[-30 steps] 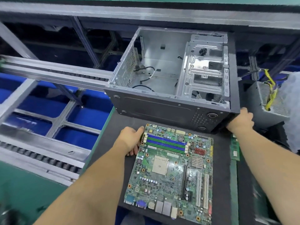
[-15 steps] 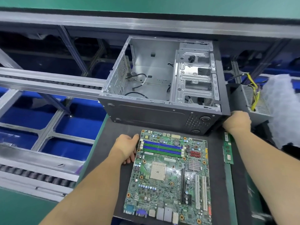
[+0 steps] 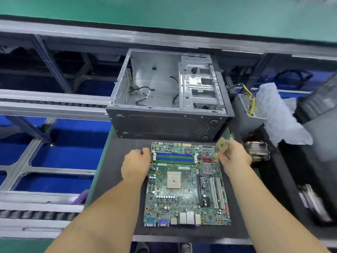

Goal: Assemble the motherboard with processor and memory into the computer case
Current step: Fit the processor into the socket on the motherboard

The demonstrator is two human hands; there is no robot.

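Observation:
A green motherboard (image 3: 186,185) lies flat on the black mat (image 3: 116,170), with blue and green memory slots near its far edge and a bare beige processor socket (image 3: 174,179) in the middle. My left hand (image 3: 135,162) rests on the board's left edge beside the memory slots. My right hand (image 3: 233,156) hovers over the board's far right corner and pinches a small square processor (image 3: 222,147), its tan underside facing me. The open grey computer case (image 3: 167,99) lies on its side just behind the board, with loose cables inside.
A power supply (image 3: 248,110) with yellow wires and white foam wrap (image 3: 280,115) sit right of the case. A metal heatsink (image 3: 257,150) lies near my right hand. A conveyor frame with blue bins (image 3: 60,143) runs along the left.
My right hand left the case's right corner, moved toward the board and now holds the processor. The left hand stayed on the board's left edge. The view shifted.

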